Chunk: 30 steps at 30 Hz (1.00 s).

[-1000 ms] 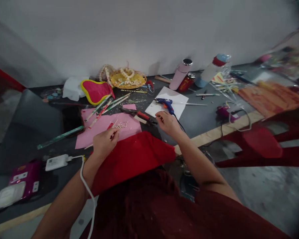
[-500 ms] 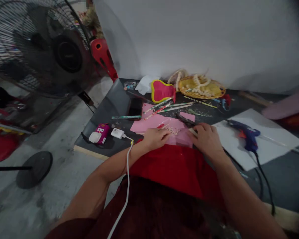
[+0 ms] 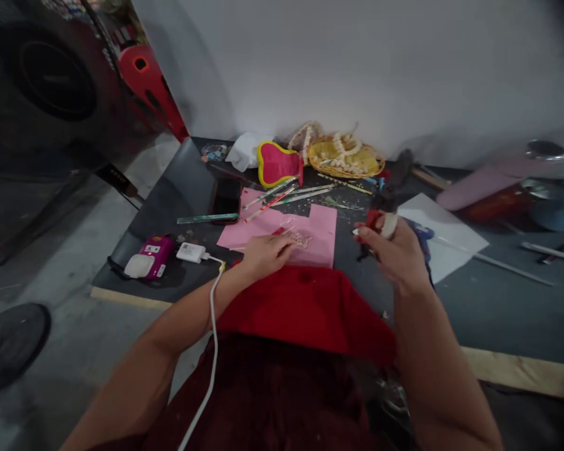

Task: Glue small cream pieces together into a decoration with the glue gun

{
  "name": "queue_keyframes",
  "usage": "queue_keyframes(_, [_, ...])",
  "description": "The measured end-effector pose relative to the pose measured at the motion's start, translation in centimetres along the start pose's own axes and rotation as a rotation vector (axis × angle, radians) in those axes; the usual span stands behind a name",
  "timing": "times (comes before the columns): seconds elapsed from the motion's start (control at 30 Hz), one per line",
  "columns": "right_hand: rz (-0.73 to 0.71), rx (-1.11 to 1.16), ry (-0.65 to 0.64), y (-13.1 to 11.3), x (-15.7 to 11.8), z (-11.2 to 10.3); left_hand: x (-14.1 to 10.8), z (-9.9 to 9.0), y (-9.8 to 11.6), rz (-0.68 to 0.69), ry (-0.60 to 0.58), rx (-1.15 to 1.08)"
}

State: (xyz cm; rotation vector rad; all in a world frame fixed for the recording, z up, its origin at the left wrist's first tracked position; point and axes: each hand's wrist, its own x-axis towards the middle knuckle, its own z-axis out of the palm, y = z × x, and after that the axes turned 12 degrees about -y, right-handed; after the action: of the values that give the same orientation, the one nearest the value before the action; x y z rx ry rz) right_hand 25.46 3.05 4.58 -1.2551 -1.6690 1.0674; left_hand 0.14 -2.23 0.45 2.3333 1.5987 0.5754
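Note:
My left hand (image 3: 269,254) rests on the pink paper (image 3: 323,232), its fingers pressed together at the edge of a small pale beaded piece (image 3: 298,239). Raised over the table to the right, my right hand (image 3: 395,245) is closed around a small red and whitish object (image 3: 386,225) that is blurred. Dark parts show around that hand, too smeared to name. Partly hidden behind my right hand, the blue glue gun (image 3: 422,233) lies on a white sheet (image 3: 439,257). A red cloth (image 3: 305,307) hangs at the table's front edge.
Behind the paper are patterned strips (image 3: 282,199), a pink heart-shaped item with yellow rim (image 3: 278,164) and a yellow basket (image 3: 345,164). A phone (image 3: 226,197), purple box (image 3: 157,257) and white adapter (image 3: 191,252) lie left. A pink bottle (image 3: 493,181) is at right; a fan (image 3: 51,81) stands left.
My right hand has lifted off the pink paper and moved right, now gripping the red and whitish object. The view has turned right, showing the bottle. My left hand stays at the beaded piece.

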Motion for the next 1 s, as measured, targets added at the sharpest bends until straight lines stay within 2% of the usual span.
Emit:
queue_keyframes(0.07, [-0.012,0.227,-0.166,-1.1,-0.8,0.5,0.1,-0.2,-0.1,-0.005,0.024,-0.031])
queue_keyframes(0.13, [-0.061,0.248,-0.243,-1.4,-1.4,1.4,0.3,-0.6,-0.2,-0.008,0.036,-0.084])
queue_keyframes(0.2, [-0.144,0.112,-0.235,-0.8,-1.7,2.2,0.5,-1.0,-0.3,-0.036,0.065,-0.164])
queue_keyframes(0.3, [-0.296,-0.266,-0.196,0.6,-1.6,2.9,0.7,-1.8,-0.3,-0.088,0.148,-0.306])
queue_keyframes(0.37, [-0.37,-0.514,-0.225,1.3,-1.6,3.1,0.7,-2.4,0.0,-0.104,0.206,-0.375])
queue_keyframes(0.47, [-0.386,-0.746,-0.329,1.5,-1.7,3.5,0.5,-3.2,0.8,-0.113,0.313,-0.41])
queue_keyframes(0.57, [-0.355,-0.83,-0.389,1.0,-2.0,4.0,0.4,-3.7,1.4,-0.118,0.362,-0.424])
queue_keyframes(0.7, [-0.342,-0.848,-0.406,0.5,-2.3,4.7,0.2,-3.7,1.6,-0.086,0.346,-0.472])
queue_keyframes(1.0, [-0.354,-0.824,-0.426,0.6,-2.2,5.0,0.0,-3.2,1.4,-0.086,0.197,-0.543])
